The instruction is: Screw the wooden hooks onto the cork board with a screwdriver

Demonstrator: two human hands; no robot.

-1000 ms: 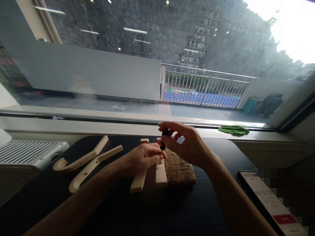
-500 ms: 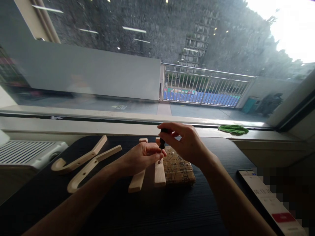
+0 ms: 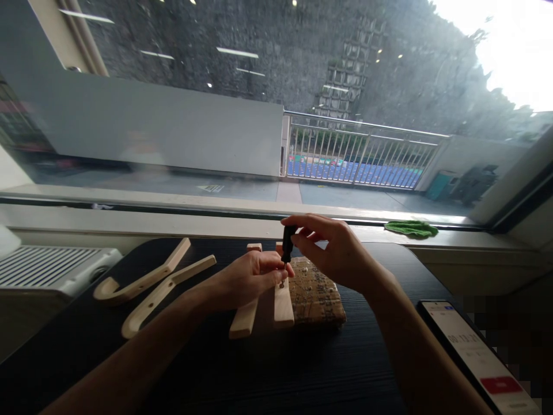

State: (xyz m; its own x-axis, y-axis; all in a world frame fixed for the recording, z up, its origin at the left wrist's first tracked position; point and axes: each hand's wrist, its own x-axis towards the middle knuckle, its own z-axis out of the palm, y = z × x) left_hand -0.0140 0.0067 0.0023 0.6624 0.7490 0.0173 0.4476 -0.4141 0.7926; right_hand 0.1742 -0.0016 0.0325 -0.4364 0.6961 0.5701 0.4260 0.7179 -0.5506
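My right hand (image 3: 334,251) pinches the black handle of a small screwdriver (image 3: 287,243), held upright with its tip down on a pale wooden slat (image 3: 283,302). My left hand (image 3: 248,279) is closed, its fingertips pressed at the tip on that slat; whether they hold a screw I cannot see. A second wooden slat (image 3: 244,318) lies just left, partly under my left hand. Both slats rest beside a brown cork block (image 3: 317,300) on the black table (image 3: 259,374).
Two curved wooden pieces (image 3: 142,279) (image 3: 166,294) lie at the table's left. A phone (image 3: 477,354) with a lit screen lies at the right front. A white radiator grille (image 3: 52,268) is at far left, and a green cloth (image 3: 410,229) sits on the windowsill.
My right hand's fingers have shifted a little on the screwdriver handle, as in a turn. The left hand and the slats stay where they were.
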